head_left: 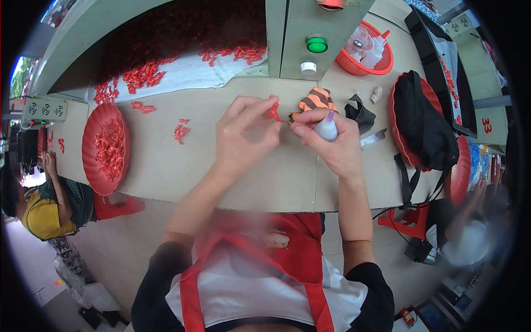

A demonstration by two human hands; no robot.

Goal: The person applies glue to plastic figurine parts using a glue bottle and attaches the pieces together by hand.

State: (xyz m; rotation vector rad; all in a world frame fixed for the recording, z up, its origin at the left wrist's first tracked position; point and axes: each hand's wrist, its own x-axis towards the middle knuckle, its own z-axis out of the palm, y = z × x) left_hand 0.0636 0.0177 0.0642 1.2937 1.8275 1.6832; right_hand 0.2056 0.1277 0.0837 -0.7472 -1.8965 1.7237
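Note:
Over the middle of the table (276,182), my left hand (243,133) pinches a small red plastic piece (275,110) between thumb and fingers. My right hand (337,138) is closed around a small whitish squeeze bottle (327,130) with a purple tip, which points up. A dark bit shows by the right fingertips; I cannot tell what it is. Just beyond the right hand lies an orange and brown striped cloth (317,99). A few loose red pieces (180,133) lie on the table left of my left hand.
At left stands a red scalloped tray (125,145) of red pieces. More red pieces (145,76) lie on white cloth inside the machine. To the right are a blade (373,138), black cloth (360,114), a red basket (389,60) and a black bag (423,119). Other people sit nearby.

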